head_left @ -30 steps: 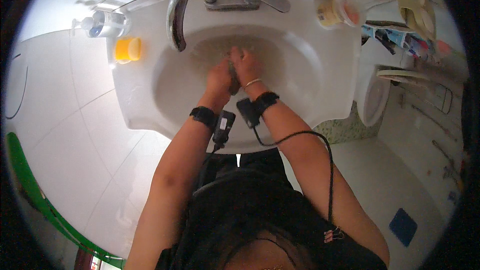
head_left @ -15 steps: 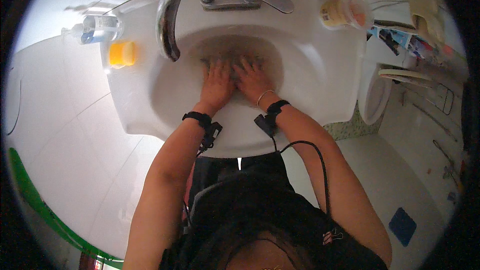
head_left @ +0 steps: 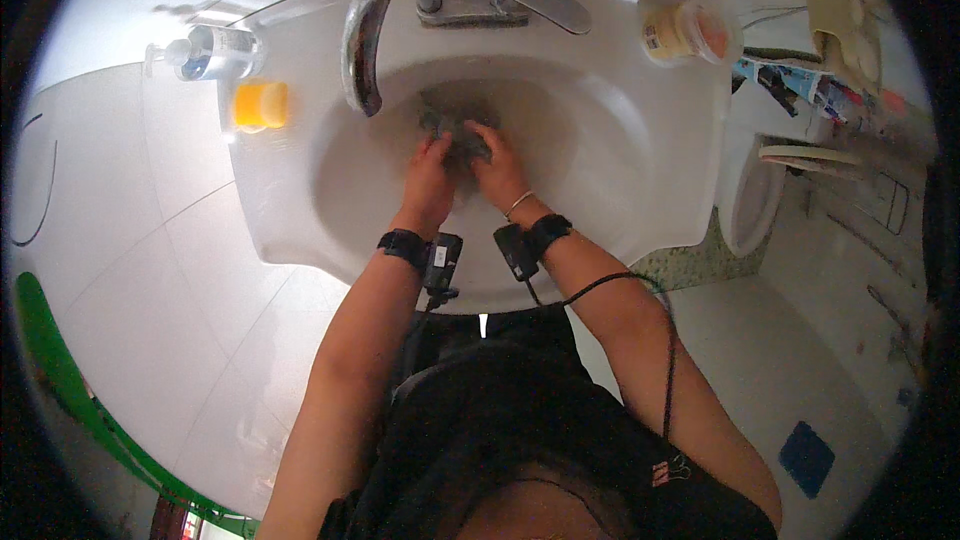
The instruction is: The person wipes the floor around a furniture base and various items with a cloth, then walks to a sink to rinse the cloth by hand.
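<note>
A dark grey-green, crumpled wet cloth (head_left: 466,145) lies in cloudy water in the white sink (head_left: 640,175). My left hand (head_left: 430,185) grips its left side, thumb on top and fingers mostly hidden beneath. From the right, my right hand (head_left: 502,172) holds the same cloth, thumb and fingers curled round its edge. The two hands are a little apart, with the cloth bunched between them. Above and left of them hangs the curved spout of the metal faucet (head_left: 362,40); no stream from it can be made out.
A pump bottle (head_left: 222,52) and a yellow-orange block (head_left: 261,105) stand on the sink's left rim. At its back right corner is a clear tub (head_left: 690,30). The faucet lever (head_left: 545,0) sits at the back. Black wrist straps with small boxes and a cable (head_left: 668,360) run along my arms.
My hands were lying flat with fingers spread over the dark cloth. Now they have turned inward and closed round it, bunching it up. The view has shifted slightly.
</note>
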Tool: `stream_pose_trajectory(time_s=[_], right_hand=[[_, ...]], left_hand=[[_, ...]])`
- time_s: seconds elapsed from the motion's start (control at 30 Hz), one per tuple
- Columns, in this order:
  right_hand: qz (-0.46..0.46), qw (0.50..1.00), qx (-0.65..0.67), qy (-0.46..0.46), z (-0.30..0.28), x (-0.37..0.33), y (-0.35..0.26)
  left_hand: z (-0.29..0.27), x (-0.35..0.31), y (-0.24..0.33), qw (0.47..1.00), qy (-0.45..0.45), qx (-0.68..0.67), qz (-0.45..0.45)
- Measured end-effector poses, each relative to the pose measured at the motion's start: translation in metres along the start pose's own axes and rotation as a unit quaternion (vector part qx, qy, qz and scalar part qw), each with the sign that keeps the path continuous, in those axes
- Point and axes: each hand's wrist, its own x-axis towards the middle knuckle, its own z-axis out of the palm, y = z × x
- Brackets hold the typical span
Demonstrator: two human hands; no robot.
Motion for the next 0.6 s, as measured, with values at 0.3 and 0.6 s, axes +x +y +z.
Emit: stream_pose_trajectory(time_s=[0.3, 0.6], right_hand=[[0.017, 0.969, 0.236, -0.067, -0.031, -0.001, -0.079], [0.199, 0.975, 0.079, 0.056, -0.021, 0.038, -0.034]], left_hand=[[0.016, 0.002, 0.046, 0.984, -0.014, -0.141, -0.105], [0.044, -0.020, 0.031, 0.990, -0.012, 0.128, -0.049]])
